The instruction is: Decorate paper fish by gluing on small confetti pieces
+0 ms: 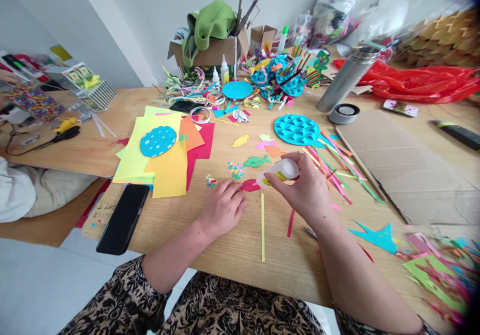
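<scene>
My right hand [305,191] grips a white plastic bottle [288,168] at the already-cut red paper shape [249,185], multicoloured paper confetti [235,170] beyond it apparently unattached.

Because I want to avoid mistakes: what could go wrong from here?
If the tilted white plastic bottle in the right hand holds glue, too much could flood the small red paper piece. The left hand, fingers at that piece, might get sticky. The black rectangular phone lies at the edge of the wooden table; a bump could drop it.
</scene>
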`<state>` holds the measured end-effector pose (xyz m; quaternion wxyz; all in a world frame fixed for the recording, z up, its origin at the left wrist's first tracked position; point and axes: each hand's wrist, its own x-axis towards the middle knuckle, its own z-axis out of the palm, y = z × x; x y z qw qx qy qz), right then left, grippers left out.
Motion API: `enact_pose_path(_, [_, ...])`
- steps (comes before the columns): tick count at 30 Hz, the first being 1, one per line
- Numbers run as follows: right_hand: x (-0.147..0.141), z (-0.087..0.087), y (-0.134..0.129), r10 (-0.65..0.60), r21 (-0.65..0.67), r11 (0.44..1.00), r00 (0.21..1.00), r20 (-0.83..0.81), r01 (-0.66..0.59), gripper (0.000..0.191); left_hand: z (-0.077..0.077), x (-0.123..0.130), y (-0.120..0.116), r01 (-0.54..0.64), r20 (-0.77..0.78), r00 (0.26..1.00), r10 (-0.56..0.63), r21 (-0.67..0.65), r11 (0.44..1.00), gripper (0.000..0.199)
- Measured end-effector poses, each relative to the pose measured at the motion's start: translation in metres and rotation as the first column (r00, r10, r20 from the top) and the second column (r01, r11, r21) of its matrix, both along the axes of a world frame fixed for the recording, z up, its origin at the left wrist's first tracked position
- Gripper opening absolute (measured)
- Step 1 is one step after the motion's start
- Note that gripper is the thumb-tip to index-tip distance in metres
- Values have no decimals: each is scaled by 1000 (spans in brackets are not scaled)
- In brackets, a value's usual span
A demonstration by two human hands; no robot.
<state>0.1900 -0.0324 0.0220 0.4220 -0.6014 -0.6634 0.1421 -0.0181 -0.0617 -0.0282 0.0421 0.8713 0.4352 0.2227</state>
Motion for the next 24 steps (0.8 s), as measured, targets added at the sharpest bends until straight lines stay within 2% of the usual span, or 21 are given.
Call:
enact_pose_path(5, [-1, 0, -2, 57, 49, 997, 997, 51, -60, 38, 1, 0, 0, 3, -6, 1000, -3, 4, 1000, 21])
enact_pose_path(15, [-1, -2, -1, 36, 49, 998, 999, 7, -36, 39, 0, 0, 0, 5, -15, 1000, -5, 20, 1000, 22])
enact_pose_path(19, [0, -1, 2, -46, 6, 999, 996, -76, 47, 43, 0, 1, 0, 3, -11, 1000, -3, 21, 1000, 22])
enact_pose_path(24, [10, -7, 11, -120, -91, 991, 958, -259, 100, 46, -1, 1, 0, -3, 3, 1000, 3, 12, 1000, 21])
